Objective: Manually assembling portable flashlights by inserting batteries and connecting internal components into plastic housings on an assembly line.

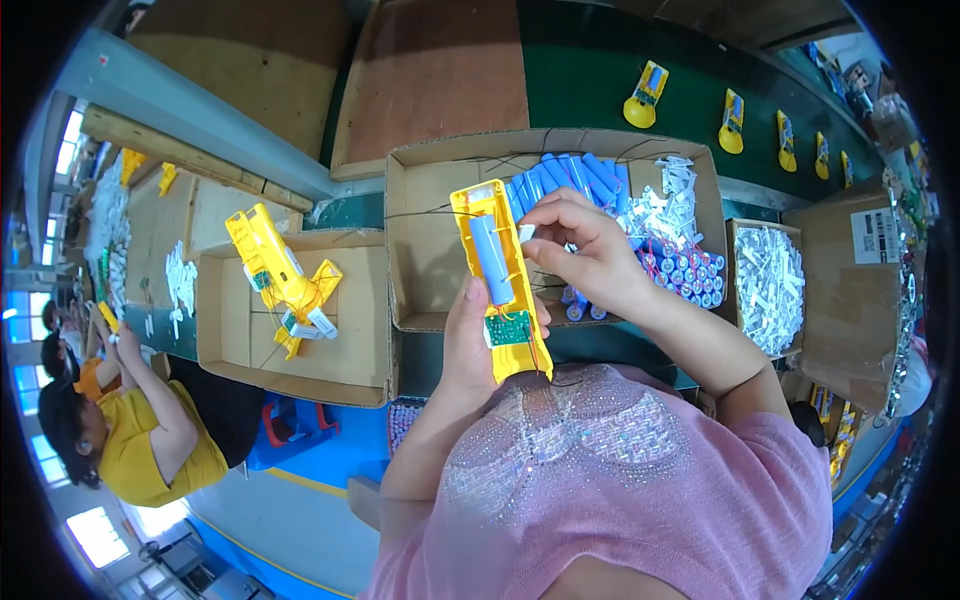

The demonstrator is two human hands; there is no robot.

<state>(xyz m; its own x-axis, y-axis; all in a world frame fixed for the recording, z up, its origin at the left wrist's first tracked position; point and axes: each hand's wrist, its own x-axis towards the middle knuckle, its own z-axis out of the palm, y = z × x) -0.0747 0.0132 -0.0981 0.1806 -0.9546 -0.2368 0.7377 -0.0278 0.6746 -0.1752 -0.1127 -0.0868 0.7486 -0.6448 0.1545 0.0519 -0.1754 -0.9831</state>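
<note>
My left hand (468, 335) is wrapped round the lower part of a yellow plastic housing half (517, 360), open side up. Inside it lie a blue cylindrical battery (490, 260) and, below that, a green circuit board (508, 328). Thin dark wires trail from its top and bottom ends. My right hand (590, 250) pinches a small white plastic piece (526, 233) between thumb and fingertips, right beside the housing's right edge. Behind that hand, a cardboard box (430, 280) holds blue batteries (570, 180), a heap of white plastic pieces (660, 215) and batteries with red wires (690, 275).
On the left, another cardboard box (225, 320) contains yellow housings (270, 255) with boards and wires. A tray of white pieces (768, 285) stands at right, near a tall carton (840, 320). Yellow housings (645, 97) line the green surface beyond. A person in yellow (160, 440) works at far left.
</note>
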